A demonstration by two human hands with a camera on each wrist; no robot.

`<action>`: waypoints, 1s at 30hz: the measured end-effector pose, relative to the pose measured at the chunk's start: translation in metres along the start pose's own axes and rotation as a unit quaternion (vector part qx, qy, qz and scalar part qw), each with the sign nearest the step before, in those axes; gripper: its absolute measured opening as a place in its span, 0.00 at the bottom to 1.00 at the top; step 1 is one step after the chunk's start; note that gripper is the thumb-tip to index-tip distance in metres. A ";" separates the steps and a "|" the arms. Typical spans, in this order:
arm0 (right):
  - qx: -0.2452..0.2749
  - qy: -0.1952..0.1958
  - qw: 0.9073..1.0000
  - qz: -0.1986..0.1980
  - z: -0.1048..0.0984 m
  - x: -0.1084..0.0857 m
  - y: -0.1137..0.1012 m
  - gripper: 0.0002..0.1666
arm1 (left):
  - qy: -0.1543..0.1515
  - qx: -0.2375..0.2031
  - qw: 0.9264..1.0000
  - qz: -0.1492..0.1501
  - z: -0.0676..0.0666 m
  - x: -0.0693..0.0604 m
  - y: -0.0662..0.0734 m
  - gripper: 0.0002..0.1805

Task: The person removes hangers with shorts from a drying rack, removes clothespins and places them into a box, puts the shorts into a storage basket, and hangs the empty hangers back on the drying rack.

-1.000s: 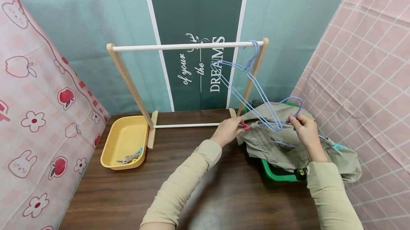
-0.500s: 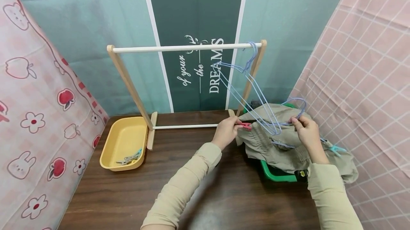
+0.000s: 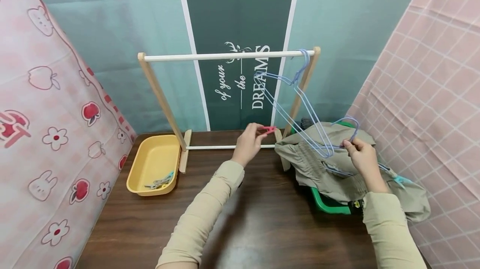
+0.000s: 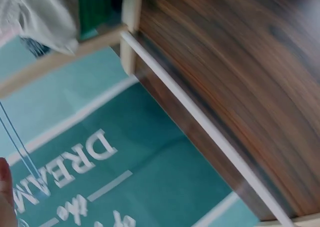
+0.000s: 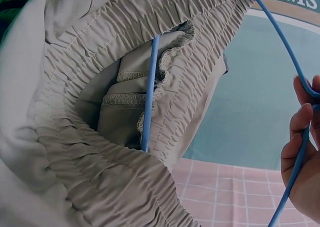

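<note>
My left hand (image 3: 247, 144) pinches a red clothespin (image 3: 269, 130) between thumb and fingers, in front of the rack's right leg and apart from the cloth. In the left wrist view only a fingertip of the left hand (image 4: 5, 187) shows. My right hand (image 3: 361, 158) grips a blue hanger (image 3: 354, 126) just below its hook. That hanger runs through the gathered elastic waist of khaki pants (image 5: 200, 82), its lower wire (image 5: 149, 97) crossing the waist opening. A turquoise clothespin (image 3: 402, 180) sits at the pants' right side.
Blue hangers (image 3: 298, 81) hang from the white top rail (image 3: 225, 56) of a wooden rack, overlapping the pants in view. Beneath the pants stands a green basket (image 3: 330, 208). A yellow basket (image 3: 129, 183) at left holds several clothespins (image 3: 162, 180).
My left hand has drawn back from the pants' waist, left and slightly up, with the red clothespin. My right hand keeps its grip on the hanger; the view has shifted a little.
</note>
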State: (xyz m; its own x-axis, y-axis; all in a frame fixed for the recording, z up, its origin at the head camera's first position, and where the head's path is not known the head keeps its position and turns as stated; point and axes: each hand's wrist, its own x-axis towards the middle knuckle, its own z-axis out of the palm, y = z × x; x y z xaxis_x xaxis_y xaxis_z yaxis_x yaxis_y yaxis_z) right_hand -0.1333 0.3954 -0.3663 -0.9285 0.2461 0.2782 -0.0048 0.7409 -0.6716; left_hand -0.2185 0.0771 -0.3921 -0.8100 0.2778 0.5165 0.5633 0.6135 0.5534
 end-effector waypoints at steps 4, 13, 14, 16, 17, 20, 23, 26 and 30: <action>-0.002 -0.005 1.000 -0.001 -0.002 0.000 0.000 0.23 | 0.043 0.000 0.998 -0.035 -0.010 0.000 -0.017 0.17; -0.003 -0.003 1.000 0.004 -0.003 0.000 0.003 0.21 | 0.143 0.045 0.980 -0.134 -0.034 -0.013 -0.065 0.17; -0.004 -0.003 1.000 0.005 -0.003 0.000 0.003 0.21 | 0.153 0.052 0.975 -0.154 -0.038 -0.016 -0.071 0.17; -0.008 -0.002 1.000 0.008 -0.003 0.000 0.004 0.21 | 0.177 0.064 0.962 -0.196 -0.044 -0.021 -0.084 0.16; -0.011 -0.002 1.000 0.008 -0.003 0.000 0.004 0.21 | 0.189 0.069 0.955 -0.217 -0.047 -0.024 -0.090 0.16; -0.016 -0.003 1.000 0.009 -0.003 0.000 0.004 0.21 | 0.223 0.082 0.933 -0.269 -0.057 -0.036 -0.110 0.15; -0.016 -0.004 1.000 0.010 -0.003 0.001 0.003 0.21 | 0.243 0.104 0.912 -0.312 -0.068 -0.050 -0.130 0.15; -0.012 -0.006 1.000 0.011 -0.003 0.001 0.003 0.21 | 0.254 0.123 0.892 -0.354 -0.080 -0.063 -0.147 0.15; -0.014 -0.012 1.000 0.017 -0.005 0.000 0.004 0.23 | 0.267 0.124 0.865 -0.405 -0.098 -0.080 -0.163 0.15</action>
State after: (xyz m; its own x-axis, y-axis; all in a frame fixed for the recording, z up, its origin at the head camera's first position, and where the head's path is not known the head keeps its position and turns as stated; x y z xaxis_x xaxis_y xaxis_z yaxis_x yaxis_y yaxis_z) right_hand -0.1318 0.4013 -0.3654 -0.9367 0.2570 0.2379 0.0377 0.7492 -0.6612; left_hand -0.2296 -0.1179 -0.4591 -0.6941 -0.6591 0.2895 -0.2601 0.6046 0.7529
